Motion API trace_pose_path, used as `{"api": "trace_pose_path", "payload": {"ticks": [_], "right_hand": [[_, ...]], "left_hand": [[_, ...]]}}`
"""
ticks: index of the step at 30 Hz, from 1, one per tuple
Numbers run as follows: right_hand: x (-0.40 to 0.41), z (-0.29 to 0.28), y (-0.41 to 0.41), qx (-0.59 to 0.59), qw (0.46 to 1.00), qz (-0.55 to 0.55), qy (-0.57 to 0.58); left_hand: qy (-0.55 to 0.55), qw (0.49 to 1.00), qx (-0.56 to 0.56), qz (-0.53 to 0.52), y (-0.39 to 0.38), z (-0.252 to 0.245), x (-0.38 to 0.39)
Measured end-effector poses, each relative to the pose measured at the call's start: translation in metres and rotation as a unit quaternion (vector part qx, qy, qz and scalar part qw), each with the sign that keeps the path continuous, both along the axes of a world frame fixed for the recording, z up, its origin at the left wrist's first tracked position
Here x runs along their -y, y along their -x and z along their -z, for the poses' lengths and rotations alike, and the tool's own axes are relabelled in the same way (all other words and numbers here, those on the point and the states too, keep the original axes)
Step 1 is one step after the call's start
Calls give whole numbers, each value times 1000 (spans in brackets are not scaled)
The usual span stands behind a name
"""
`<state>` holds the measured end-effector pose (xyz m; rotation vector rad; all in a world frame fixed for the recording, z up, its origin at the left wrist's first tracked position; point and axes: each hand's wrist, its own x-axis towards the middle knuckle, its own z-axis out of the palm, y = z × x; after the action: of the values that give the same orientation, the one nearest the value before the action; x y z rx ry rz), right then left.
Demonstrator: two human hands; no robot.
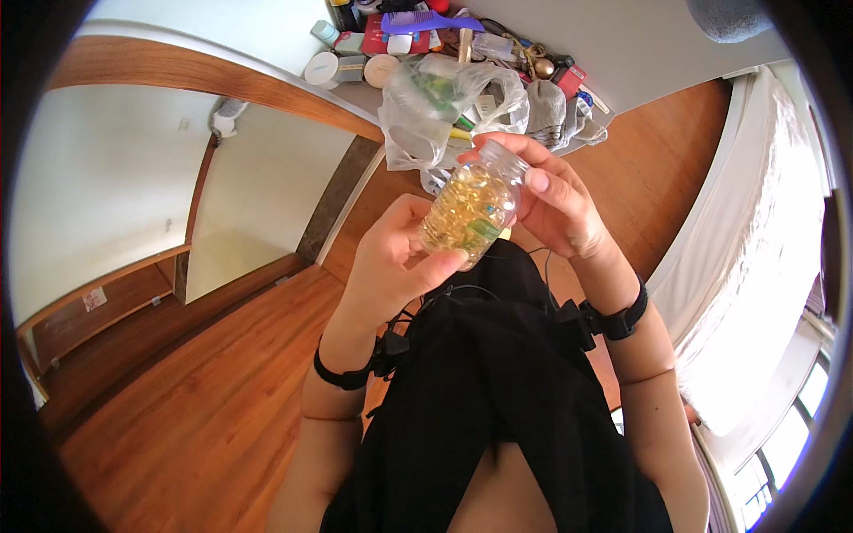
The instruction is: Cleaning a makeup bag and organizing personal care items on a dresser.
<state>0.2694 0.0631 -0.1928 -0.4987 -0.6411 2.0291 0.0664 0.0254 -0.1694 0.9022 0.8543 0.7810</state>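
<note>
A clear plastic bottle [464, 212] full of golden softgel capsules is held tilted in front of me, its lidded or capped end towards the upper right. My left hand [404, 253] grips the lower part, thumb across the label. At the top, my right hand [556, 190] has its fingers and thumb around the clear cap [504, 160]; whether the cap sits tight I cannot tell. Just beyond the bottle lies a crumpled translucent plastic bag [420, 126] with green and yellow items showing inside it.
On the grey-white tabletop [646, 40] lie a purple comb [426, 21], round cosmetic containers [382, 70], a grey cloth [546, 110] and many small items. To the right hangs a white curtain [746, 253]. Sliding doors [120, 193] stand left above the wooden floor [220, 393].
</note>
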Motion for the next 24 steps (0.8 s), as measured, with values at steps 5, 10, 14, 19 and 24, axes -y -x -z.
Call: {"api": "trace_pose_path", "payload": {"ticks": [5,10,14,19,24], "right_hand": [[-1,-10,18,23,999,-12,-36],[2,-15,36,68,997,0,-45],[5,-23,50,60,995,3,-74],[6,-30,59,46,996,-15,-71],[5,-30,69,10,997,-63,-45]], "left_hand": [[-282,916,-266,-102,6,-12,2],[-409,850,-310,-118,24,-16,-2],[-511,776,-348,-128,37,-20,-2],[-541,777,-302,-111,52,-27,-4],[-559,783,-251,-105,63,-31,-8]]}}
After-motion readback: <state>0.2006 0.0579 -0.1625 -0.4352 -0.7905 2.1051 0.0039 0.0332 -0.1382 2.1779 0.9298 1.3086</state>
